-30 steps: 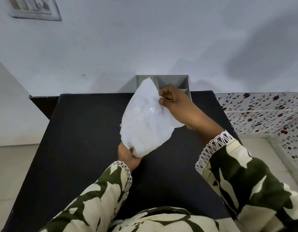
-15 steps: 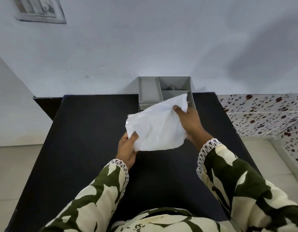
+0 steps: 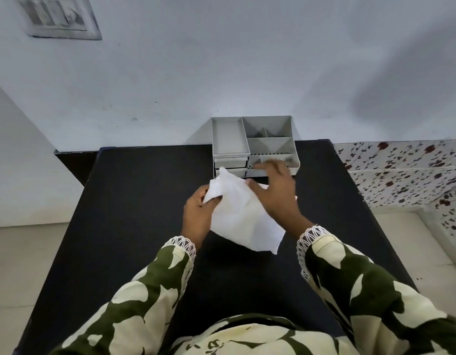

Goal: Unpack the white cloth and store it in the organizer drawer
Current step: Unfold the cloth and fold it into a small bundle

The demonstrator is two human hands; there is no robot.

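Note:
A white packet (image 3: 243, 219) holding the cloth lies low over the black table (image 3: 134, 206), in front of the grey organizer (image 3: 255, 143). My left hand (image 3: 197, 216) pinches the packet's upper left corner. My right hand (image 3: 275, 193) hovers over the packet's right side with its fingers spread and blurred; I cannot tell whether it touches the packet. The organizer stands at the table's far edge against the wall, with open top compartments and two small shut drawers (image 3: 230, 166) on its front left. The cloth itself is hidden inside the packet.
A pale wall rises right behind the organizer, with a switch plate (image 3: 59, 17) at the upper left. A floral-tiled ledge (image 3: 401, 172) runs along the table's right side. Pale floor lies to the left and right of the table.
The packet has come down from an upright hold to lie low over the table. My right hand has let go of its top edge and now spreads above it.

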